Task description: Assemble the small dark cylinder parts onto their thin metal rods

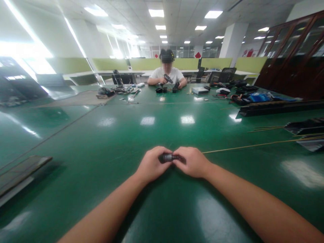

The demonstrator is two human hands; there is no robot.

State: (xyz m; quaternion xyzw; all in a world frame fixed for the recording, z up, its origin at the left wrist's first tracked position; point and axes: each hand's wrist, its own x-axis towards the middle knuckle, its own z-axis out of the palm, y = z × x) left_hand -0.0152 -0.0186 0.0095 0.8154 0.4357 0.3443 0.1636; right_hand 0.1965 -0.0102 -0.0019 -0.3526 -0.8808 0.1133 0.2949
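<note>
**Dark piece bridged between both hands, its length running left to right**

From my remote seat I look down on a green surface [121, 131], with the dark cylindrical piece [167, 157] straight ahead of me, between the two hands. Its long axis lies crosswise to my view and close to level. The thicker, greyish part sits on the left, and a narrower dark end runs off to the right.

My left hand [152, 162] grasps the thick part, thumb on the near side and fingers on the far side. My right hand [194, 162] curls around the narrow end, thumb and fingers closed in on it. The fingertips of the two hands meet or nearly meet at the middle, so neither hand has farther to go. I can't tell whether the piece is a single body or two parts joined, nor whether it touches the surface or hangs just above it.

The line I judge to matter most is the one out to the right: a thin yellow rod [253, 147] stretches from behind the right hand toward a black channel [310, 143] at the right edge. It slopes slightly, yet lies roughly along the piece's own axis. Its near end is hidden by the right hand, so I can't say whether it meets the piece or is gripped. The right hand is clearly the nearer one to it.
</note>
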